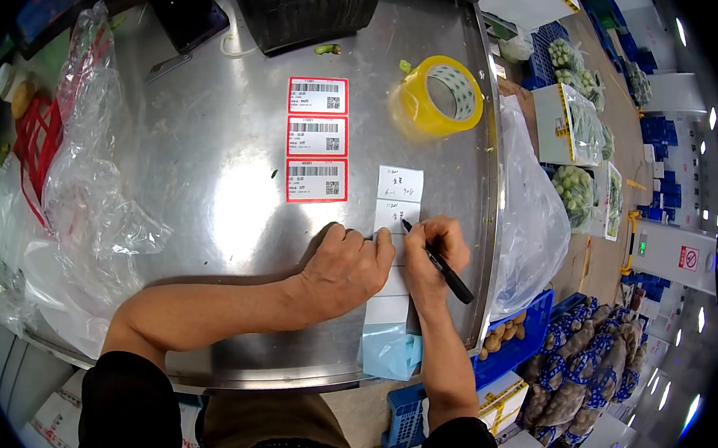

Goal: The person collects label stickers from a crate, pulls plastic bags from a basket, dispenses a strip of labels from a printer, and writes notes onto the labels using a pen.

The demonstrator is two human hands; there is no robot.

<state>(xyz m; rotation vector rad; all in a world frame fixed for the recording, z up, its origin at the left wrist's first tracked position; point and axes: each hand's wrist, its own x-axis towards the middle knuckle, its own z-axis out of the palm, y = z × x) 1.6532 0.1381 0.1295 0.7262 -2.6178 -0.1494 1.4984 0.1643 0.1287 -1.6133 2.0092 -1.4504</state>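
Observation:
A black marker (449, 274) is held in my right hand (433, 252), its tip touching the second label of a white label strip (387, 305). Handwriting covers the top label (400, 184), and a few characters stand on the second. My left hand (348, 261) is closed, fingers curled, with the index finger pressing the strip's left edge flat on the metal table (237, 240). At its lower end the strip runs into a light blue backing piece (390, 351). Three red-bordered barcode labels (318, 138) lie in a column beyond my left hand.
A yellow roll of tape (439, 96) stands near the table's right side. At the back are a black machine (307, 8) and a dark phone (186, 14). Clear plastic bags (85, 205) cover the left side. Beyond the right edge sit a blue crate (527, 327) and vegetable boxes (553, 125).

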